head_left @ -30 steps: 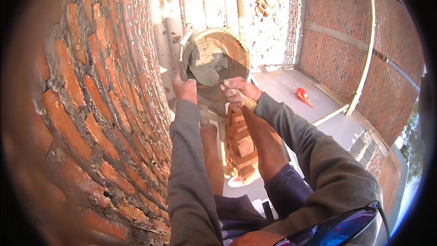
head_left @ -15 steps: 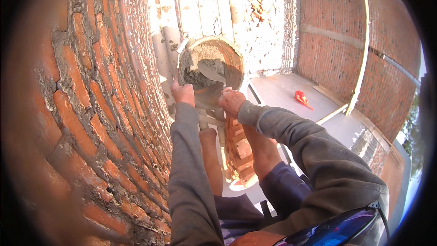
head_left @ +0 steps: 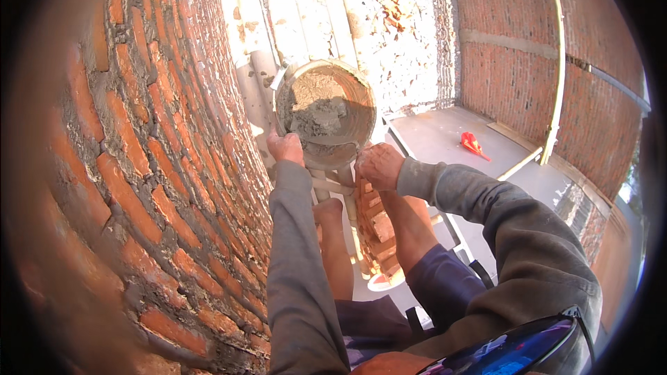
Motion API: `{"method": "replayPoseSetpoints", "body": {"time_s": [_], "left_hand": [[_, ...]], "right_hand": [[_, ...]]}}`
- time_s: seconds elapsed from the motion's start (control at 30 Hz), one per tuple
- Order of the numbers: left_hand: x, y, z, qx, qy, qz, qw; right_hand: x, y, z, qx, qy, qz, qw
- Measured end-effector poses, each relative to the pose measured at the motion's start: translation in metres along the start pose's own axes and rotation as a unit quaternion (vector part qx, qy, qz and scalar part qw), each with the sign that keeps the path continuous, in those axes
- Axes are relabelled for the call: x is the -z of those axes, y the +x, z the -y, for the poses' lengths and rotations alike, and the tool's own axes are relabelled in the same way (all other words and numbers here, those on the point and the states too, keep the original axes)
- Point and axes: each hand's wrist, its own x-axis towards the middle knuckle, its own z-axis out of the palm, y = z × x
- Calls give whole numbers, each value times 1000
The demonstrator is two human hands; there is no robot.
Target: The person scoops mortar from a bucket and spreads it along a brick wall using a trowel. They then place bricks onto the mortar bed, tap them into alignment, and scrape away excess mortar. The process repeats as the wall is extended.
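Clearly, brick wall (head_left: 167, 194): it rises along your left side, rough and rigid, close to your left sleeve (head_left: 299, 236).
Pale poles (head_left: 266, 73): they run away from you, and the bucket appears to rest on them.
Brick stack (head_left: 379, 229): it stands between your 2 legs (head_left: 411, 232), nearer you than the bucket; expect hard pieces with edges that can chip.
Bucket (head_left: 363, 105): it sits in front of you, mouth up, just right of the wall. Its side looks stiff, and the load should make it heavy, so take opposite sides of the rim with 2 hands if you lift it.
Mortar (head_left: 316, 107): it lies heaped inside, sunlit on the far side; it looks thick, soft and sticky, likely to drag on a blade.
Left hand (head_left: 285, 147): you have it clamped on the near left rim, a sound place to steady from.
Right hand (head_left: 380, 165): your fist is closed round the trowel's handle, which it hides, beside the near right rim.
Trowel (head_left: 332, 140): its blade shows thinly, nearly edge-on; probably stiff and light, tip-heavy when loaded, best gripped close to the blade.
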Motion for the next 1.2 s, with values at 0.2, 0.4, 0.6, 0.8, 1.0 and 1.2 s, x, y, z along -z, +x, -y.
{"method": "replayPoseSetpoints", "body": {"time_s": [0.2, 0.4, 0.6, 0.8, 1.0, 1.2], "left_hand": [[2, -1, -3, 27, 1, 15, 1000], [-1, -2, -1, -12, -46, 29, 998], [3, -1, 0, -13, -75, 42, 996], [-3, -5, 2, -3, -84, -11, 996], [-22, -8, 3, -45, -46, -111, 992], [-13, -43, -21, 7, -194, -91, 977]], "right_hand": [[-24, 45, -21, -71, 122, -177, 974], [-42, -9, -11, 3, 103, -99, 990], [-26, 19, -65, -116, 150, -177, 966], [-104, 60, -27, -19, 242, -189, 951], [-104, 70, -20, -9, 295, -218, 930], [-83, 29, -44, 21, 522, -118, 844]]}}
